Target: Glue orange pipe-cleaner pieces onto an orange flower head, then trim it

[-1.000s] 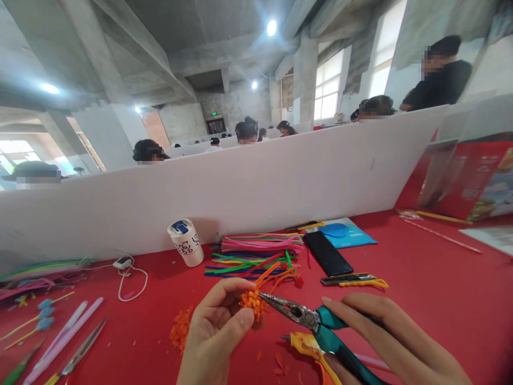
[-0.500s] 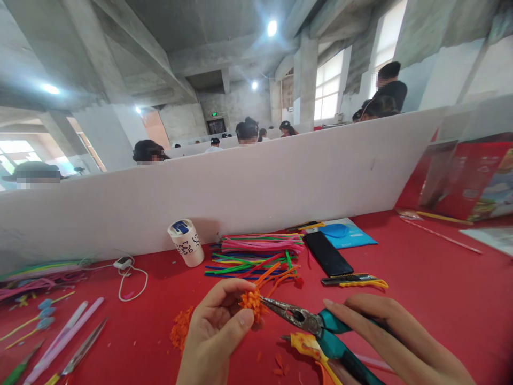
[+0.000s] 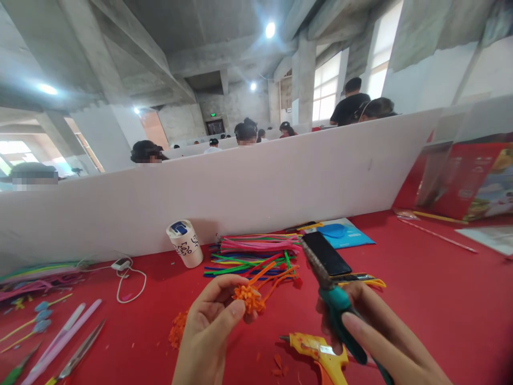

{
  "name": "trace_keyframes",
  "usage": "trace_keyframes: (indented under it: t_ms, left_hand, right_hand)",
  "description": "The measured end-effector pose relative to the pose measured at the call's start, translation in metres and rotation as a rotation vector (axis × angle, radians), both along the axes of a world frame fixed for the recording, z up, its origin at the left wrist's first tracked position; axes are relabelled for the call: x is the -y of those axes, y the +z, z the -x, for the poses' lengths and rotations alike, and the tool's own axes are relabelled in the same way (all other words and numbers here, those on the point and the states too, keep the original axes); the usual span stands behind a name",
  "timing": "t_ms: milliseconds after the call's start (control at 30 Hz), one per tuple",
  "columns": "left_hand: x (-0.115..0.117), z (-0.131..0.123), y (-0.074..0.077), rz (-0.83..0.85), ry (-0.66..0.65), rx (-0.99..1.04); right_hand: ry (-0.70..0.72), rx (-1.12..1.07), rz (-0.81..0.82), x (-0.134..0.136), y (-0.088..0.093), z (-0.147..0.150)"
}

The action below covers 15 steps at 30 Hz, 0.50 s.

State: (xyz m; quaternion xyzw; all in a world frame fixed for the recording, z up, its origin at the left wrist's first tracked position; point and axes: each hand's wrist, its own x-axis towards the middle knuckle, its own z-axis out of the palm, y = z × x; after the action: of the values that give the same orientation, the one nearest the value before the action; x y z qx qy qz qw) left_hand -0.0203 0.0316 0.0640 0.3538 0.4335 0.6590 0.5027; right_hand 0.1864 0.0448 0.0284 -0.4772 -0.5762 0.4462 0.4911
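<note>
Between the thumb and fingers of my left hand (image 3: 214, 326) is an orange flower (image 3: 249, 298) made of many small petal-like pieces. My right hand (image 3: 385, 331) is wrapped round the green handles of needle-nose pliers (image 3: 329, 286), whose jaws point up and away from the flower. Below the pliers lies a yellow hot glue gun (image 3: 318, 350) on the red table. A heap of orange petal pieces (image 3: 177, 330) sits left of my left hand, partly behind it. Loose orange scraps (image 3: 277, 365) are scattered near the glue gun.
Bundled pipe cleaners (image 3: 256, 246) lie behind my hands, beside a white cup (image 3: 185, 243). A black phone (image 3: 326, 252) and a utility knife (image 3: 356, 278) are at right. Scissors (image 3: 82, 350) lie at left. A white partition (image 3: 256, 182) runs behind; several people sit beyond it.
The pliers have come away from the flower, and my right hand has tilted them upward. The flower has shifted slightly left in my left hand. A person in black beyond the partition has moved left.
</note>
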Motion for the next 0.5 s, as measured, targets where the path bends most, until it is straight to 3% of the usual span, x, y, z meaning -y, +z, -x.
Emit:
trace_keyframes:
  t_ms: [67, 167, 333, 500]
  left_hand:
    - [0.000, -0.001, 0.000, -0.003, 0.001, -0.003]
    - [0.000, -0.003, 0.001, -0.001, -0.003, -0.015]
    - [0.001, -0.004, 0.001, 0.010, -0.006, -0.037]
    - [0.001, -0.003, -0.001, 0.003, -0.035, -0.034]
  right_hand:
    - [-0.003, -0.097, 0.139, -0.002, -0.001, -0.001]
    - [0.137, -0.113, 0.156, -0.006, 0.000, -0.003]
    - [0.229, 0.074, -0.039, -0.005, 0.008, -0.003]
    - [0.158, 0.232, -0.287, 0.000, 0.012, -0.002]
